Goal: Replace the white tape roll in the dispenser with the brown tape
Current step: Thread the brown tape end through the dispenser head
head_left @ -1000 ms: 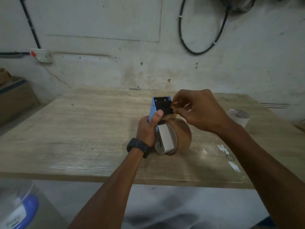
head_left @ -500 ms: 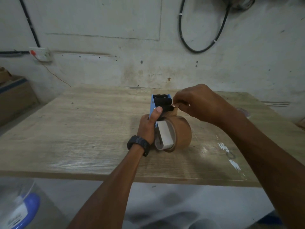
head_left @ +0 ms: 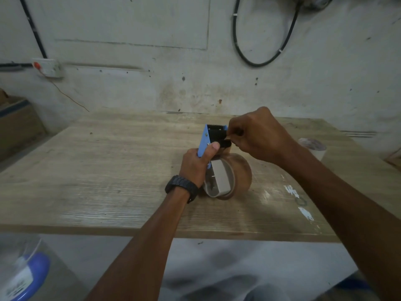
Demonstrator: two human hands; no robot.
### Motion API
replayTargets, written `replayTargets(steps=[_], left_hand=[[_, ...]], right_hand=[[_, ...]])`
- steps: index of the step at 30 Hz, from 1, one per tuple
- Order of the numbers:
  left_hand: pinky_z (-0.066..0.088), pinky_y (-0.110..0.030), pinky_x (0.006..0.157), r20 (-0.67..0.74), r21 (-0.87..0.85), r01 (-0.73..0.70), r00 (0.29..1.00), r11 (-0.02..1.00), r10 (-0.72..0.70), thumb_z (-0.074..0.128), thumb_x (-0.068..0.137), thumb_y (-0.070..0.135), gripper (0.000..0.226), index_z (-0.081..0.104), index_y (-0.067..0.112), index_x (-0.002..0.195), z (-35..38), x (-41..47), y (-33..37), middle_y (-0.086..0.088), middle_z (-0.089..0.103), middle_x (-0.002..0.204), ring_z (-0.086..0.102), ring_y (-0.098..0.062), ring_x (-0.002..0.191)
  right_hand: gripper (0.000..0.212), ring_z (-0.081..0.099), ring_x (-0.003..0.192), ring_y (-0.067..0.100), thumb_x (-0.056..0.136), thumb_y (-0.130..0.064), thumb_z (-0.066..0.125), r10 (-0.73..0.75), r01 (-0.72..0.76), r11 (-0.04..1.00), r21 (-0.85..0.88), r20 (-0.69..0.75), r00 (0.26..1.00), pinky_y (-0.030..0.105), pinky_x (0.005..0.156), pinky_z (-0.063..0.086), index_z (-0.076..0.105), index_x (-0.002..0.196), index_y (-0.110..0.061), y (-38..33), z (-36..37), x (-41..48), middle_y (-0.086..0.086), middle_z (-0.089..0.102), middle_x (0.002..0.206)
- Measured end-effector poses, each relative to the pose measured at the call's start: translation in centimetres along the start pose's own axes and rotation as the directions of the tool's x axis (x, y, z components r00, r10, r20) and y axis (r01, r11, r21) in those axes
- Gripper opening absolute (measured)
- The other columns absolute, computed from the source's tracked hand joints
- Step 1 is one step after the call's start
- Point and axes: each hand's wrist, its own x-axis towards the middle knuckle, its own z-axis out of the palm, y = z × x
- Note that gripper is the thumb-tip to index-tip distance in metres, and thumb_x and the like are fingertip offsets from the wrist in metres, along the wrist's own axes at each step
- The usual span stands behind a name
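Behind the wooden table [head_left: 108, 170] stands a stained, pale wall with a black cable loop [head_left: 260, 59] hanging on it and a white socket [head_left: 46, 67] at the left. On the table, the left hand [head_left: 195, 165] is closed around the blue dispenser [head_left: 205, 141], with the thumb pressed on the frame, and it keeps the tool upright so that the toothed blade is at the top. The brown tape [head_left: 234, 174] is already mounted on the dispenser and its lower edge looks to rest on the table.

Compared with one second ago, the right hand [head_left: 260, 135] has lifted a little and moved closer to the black roller part near the blade. Its fingers are pinched together there, but what they hold is hidden; probably it is the free end of the tape. The dispenser and the roll have almost not moved. This suggests that the exchange of rolls is done and that the person is now threading the tape end under the roller toward the blade, which seems the last step.

Well apart, at the right edge of the table, the white tape roll [head_left: 312, 145] lies partly behind the right forearm. White paint marks [head_left: 291, 190] are visible on the wood near it. A cardboard box [head_left: 17, 124] stands at the far left.
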Motion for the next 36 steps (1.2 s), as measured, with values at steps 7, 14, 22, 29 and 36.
replayTargets(steps=[7,14,22,29,36], left_hand=[[0.037,-0.016,0.043,-0.054,0.075,-0.008,0.998,0.997,0.012,0.064,0.079,0.065,0.052,0.051,0.020,0.056,0.3,-0.1,0.1,0.008,0.053,0.050,0.047,-0.004,0.042],[0.036,-0.015,0.044,-0.058,0.080,-0.016,0.998,0.997,0.021,0.062,0.088,0.054,0.049,0.052,0.018,0.057,0.3,-0.2,0.2,0.007,0.052,0.050,0.045,0.000,0.040],[0.050,-0.035,0.059,-0.003,-0.006,0.018,1.000,1.000,-0.018,0.048,0.065,0.079,0.079,0.066,0.004,0.081,0.1,-0.7,0.6,-0.016,0.067,0.071,0.062,-0.026,0.063],[0.049,-0.024,0.054,0.030,-0.027,0.013,0.999,1.000,-0.012,0.049,0.068,0.076,0.060,0.064,0.017,0.074,0.1,-0.8,0.5,-0.002,0.068,0.068,0.063,-0.016,0.059],[0.052,-0.033,0.062,0.029,-0.109,0.048,0.999,0.993,-0.045,0.050,0.066,0.078,0.090,0.069,-0.005,0.093,-0.1,-0.7,0.3,-0.019,0.072,0.076,0.066,-0.025,0.067]], right_hand=[[0.010,0.065,0.058,0.024,0.067,0.004,0.065,0.287,-0.265,0.955,0.134,-0.192,0.938,0.036,0.056,0.057,0.069,0.071,-0.004,-1.2,2.9,-0.5,0.012,0.070,0.065],[0.007,0.062,0.051,0.026,0.069,0.001,0.056,0.293,-0.254,0.953,0.167,-0.285,0.913,0.037,0.051,0.055,0.060,0.066,-0.003,-2.3,4.0,-0.8,0.012,0.065,0.057],[0.016,0.053,0.053,0.003,0.063,0.010,0.052,0.490,-0.264,0.823,0.504,-0.393,0.778,0.014,0.050,0.047,0.062,0.064,-0.002,-2.8,5.0,-0.8,0.004,0.062,0.059],[0.023,0.054,0.055,-0.004,0.060,0.015,0.054,0.510,-0.232,0.788,0.571,-0.393,0.765,0.006,0.052,0.041,0.062,0.064,-0.006,-2.8,4.9,-1.0,-0.007,0.056,0.057],[0.020,0.061,0.060,-0.002,0.074,0.008,0.068,0.467,-0.233,0.774,0.589,-0.282,0.838,0.012,0.059,0.050,0.069,0.073,-0.012,-2.6,4.4,-1.5,-0.007,0.066,0.067]])
